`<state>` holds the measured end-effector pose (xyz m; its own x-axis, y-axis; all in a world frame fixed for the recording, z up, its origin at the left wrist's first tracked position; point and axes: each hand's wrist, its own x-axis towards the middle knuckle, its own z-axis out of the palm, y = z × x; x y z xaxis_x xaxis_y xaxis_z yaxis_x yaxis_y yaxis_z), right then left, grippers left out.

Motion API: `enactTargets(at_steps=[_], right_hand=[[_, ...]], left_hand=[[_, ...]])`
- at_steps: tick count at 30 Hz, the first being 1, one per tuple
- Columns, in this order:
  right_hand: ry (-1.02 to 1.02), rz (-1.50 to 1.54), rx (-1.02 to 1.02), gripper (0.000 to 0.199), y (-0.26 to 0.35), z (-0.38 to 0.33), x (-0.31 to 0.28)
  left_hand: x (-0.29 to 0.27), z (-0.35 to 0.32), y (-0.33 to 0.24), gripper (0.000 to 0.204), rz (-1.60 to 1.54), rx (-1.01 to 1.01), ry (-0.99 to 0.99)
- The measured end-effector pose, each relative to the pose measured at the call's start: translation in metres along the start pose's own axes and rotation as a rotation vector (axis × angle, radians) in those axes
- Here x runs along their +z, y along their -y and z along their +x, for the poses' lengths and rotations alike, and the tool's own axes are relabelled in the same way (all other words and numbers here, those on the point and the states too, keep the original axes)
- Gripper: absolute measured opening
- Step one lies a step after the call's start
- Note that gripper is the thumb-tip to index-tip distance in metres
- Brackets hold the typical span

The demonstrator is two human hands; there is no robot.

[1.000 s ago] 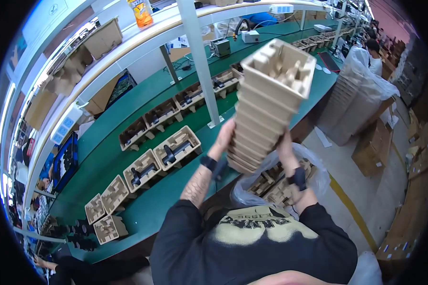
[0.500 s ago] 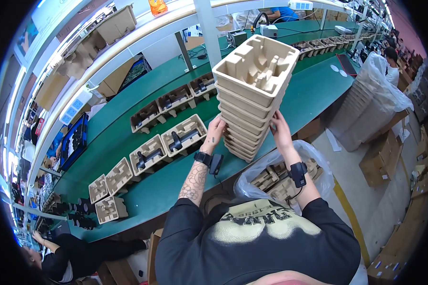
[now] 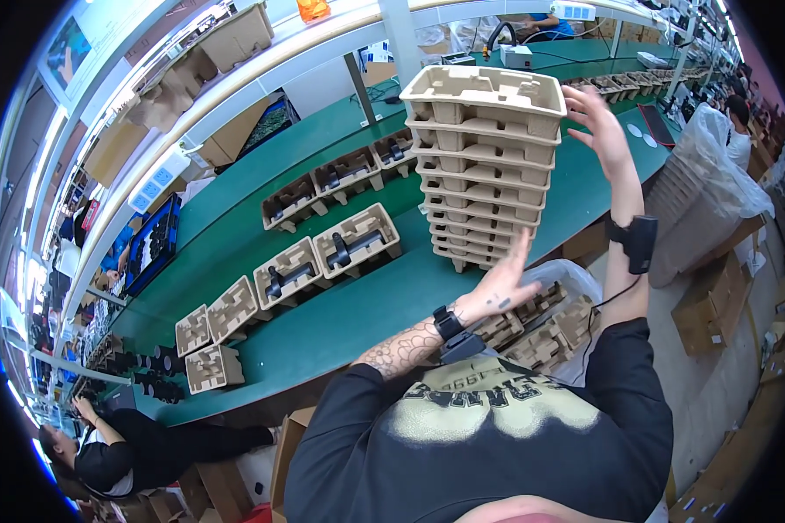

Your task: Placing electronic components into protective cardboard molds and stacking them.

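A tall stack of tan moulded-pulp trays [image 3: 488,166] stands on the green bench in front of me. My left hand [image 3: 502,283] is open, its fingers stretched up against or just beside the lower right part of the stack; I cannot tell whether they touch. Up by the top tray's right end is my right hand [image 3: 600,131], open with fingers spread and bent. Left of the stack, a tray with a black tubular part [image 3: 355,242] sits in a row with a similar tray [image 3: 288,275] and empty ones.
A second row of filled trays [image 3: 344,174] runs farther back on the green bench [image 3: 314,322]. Below the bench edge, a plastic-lined container [image 3: 576,279] holds more trays. Plastic-wrapped stacks [image 3: 672,200] stand right. A co-worker [image 3: 122,449] is at the lower left.
The stack has turned and now stands upright on the bench. Both hands have let go; my right hand has risen to the top tray, my left has shifted right and lower.
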<state>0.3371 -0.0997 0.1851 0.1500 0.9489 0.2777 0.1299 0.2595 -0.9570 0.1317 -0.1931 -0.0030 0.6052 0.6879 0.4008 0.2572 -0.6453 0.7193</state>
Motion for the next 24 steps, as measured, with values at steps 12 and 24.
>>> enactTargets(at_steps=[12,24], right_hand=[[0.238,-0.306,0.213,0.033,0.009,0.064,-0.016],[0.242,-0.203,0.077,0.032,0.039,0.119,-0.010]], left_hand=[[-0.249,0.119,-0.005,0.026,-0.423,-0.520,-0.377],[-0.296,0.152,-0.053,0.030,-0.395,-0.328,-0.471]])
